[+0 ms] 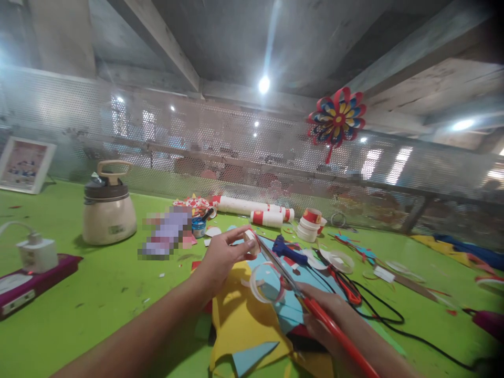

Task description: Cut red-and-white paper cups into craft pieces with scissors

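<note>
Taking the short, round white paper piece (251, 243) as the clock's centre, the left hand (222, 257) pinches it between thumb and fingers from eight o'clock. The right hand (325, 312), at four o'clock, wraps round the long red-handled metal scissors (331, 331), whose blades point up towards the piece; whether they touch it I cannot tell. At five o'clock, a curled white paper strip (255, 290) sits over yellow sheets (236, 325) and light-blue sheets (291, 310). A dark-blue glue gun (289, 251) lies at three. On the bright green bench (157, 315), a cream bottle with a dark lid (110, 218) stands at nine and nested white-and-red paper cups (252, 203) lie at twelve. Beyond rises a perforated grey screen (236, 131); a red, blue and yellow flower ornament (338, 119) hangs at one, below a concrete ceiling (228, 42).
</note>
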Available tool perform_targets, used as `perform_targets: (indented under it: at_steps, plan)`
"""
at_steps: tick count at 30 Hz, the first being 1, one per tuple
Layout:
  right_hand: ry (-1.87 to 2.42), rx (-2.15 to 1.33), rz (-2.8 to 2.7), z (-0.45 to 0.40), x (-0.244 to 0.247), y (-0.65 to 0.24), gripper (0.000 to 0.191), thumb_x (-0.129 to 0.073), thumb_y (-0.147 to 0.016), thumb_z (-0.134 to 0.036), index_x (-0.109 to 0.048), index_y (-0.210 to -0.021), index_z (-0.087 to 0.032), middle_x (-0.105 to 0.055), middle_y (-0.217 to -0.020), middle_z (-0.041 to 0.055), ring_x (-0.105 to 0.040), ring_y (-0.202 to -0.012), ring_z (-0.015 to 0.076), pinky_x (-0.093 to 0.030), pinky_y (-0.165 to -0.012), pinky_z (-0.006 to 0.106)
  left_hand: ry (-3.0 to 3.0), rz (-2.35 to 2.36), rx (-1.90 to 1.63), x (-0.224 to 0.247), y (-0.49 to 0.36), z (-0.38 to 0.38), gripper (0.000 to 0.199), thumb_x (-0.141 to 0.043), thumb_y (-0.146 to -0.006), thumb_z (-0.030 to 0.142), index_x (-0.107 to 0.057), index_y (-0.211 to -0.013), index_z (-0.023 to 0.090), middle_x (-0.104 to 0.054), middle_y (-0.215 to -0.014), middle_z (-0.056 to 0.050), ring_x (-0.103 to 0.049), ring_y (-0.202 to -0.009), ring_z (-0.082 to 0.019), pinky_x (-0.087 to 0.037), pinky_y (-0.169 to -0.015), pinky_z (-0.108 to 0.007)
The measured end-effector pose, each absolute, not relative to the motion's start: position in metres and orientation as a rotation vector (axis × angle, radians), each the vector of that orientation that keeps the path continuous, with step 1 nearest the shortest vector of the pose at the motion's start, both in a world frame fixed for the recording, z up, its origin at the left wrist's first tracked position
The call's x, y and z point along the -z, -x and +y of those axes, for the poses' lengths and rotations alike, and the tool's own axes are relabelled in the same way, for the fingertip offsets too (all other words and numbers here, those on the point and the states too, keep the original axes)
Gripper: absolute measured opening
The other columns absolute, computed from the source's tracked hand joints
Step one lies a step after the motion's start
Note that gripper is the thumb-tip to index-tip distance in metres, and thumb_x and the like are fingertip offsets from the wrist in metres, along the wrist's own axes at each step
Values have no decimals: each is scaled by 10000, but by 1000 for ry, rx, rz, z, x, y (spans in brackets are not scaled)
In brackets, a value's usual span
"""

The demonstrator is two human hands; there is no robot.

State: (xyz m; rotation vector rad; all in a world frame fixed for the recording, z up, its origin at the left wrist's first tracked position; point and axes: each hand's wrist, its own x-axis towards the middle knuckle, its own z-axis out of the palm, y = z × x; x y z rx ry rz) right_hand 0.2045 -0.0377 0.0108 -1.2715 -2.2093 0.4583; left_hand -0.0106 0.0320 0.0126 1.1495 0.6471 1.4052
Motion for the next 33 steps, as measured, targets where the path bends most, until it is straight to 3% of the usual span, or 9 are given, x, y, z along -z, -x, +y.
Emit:
perform_targets:
  at_steps: [3,5,9,13,17,22,33]
  plan:
    - [1227,-476,-2194,-41,-8,-197,498,-459,-726,-146,-609,-1198,-195,-708,-783,7,-624,-633,175,-475,-576,219,-1135,668,-1436,-12,8,31,515,-787,-638,272,-645,-1103,104,-676,-885,-104,-615,-785,-210,-521,-773,-400]
    - [1183,-471,-2188,-43,-8,-195,488,-482,-757,-162,-583,-1231,-214,-706,-1008,35,-657,-819,219,-504,-720,262,-1123,675,-1449,-12,8,31,542,-793,-630,272,-635,-1118,99,-680,-870,-101,-618,-776,-208,-525,-769,-396]
    - [1173,-498,-2200,-45,-10,-194,471,-517,-826,-215,-524,-1295,-258,-615,-1241,55,-579,-1094,272,-452,-921,356,-1131,682,-1440,-12,9,31,542,-790,-632,267,-633,-1119,89,-685,-878,-105,-614,-765,-199,-529,-771,-393]
    - [1167,-502,-2219,-45,-10,-195,462,-472,-861,-227,-496,-1322,-238,-622,-1226,55,-604,-1050,249,-476,-888,324,-1147,684,-1435,-12,8,30,545,-778,-648,269,-623,-1138,88,-690,-916,-117,-614,-770,-196,-528,-790,-397]
    - [1240,-403,-2205,-46,-6,-197,503,-461,-789,-137,-540,-1282,-200,-705,-1013,38,-661,-867,225,-500,-818,298,-1128,707,-1446,-12,5,29,574,-784,-634,264,-617,-1159,99,-698,-921,-114,-624,-765,-201,-530,-786,-391]
    - [1160,-433,-2194,-49,-3,-196,572,-450,-730,-88,-527,-1288,-190,-673,-1121,48,-655,-898,207,-494,-789,248,-1140,717,-1440,-11,4,28,578,-772,-652,261,-606,-1192,137,-700,-940,-107,-637,-782,-213,-524,-797,-395]
    - [1141,-472,-2185,-48,-2,-196,528,-454,-736,-130,-547,-1254,-176,-694,-963,19,-655,-765,178,-492,-705,216,-1121,665,-1442,-11,6,27,496,-780,-645,243,-655,-1114,142,-695,-922,-98,-641,-792,-215,-518,-817,-397]
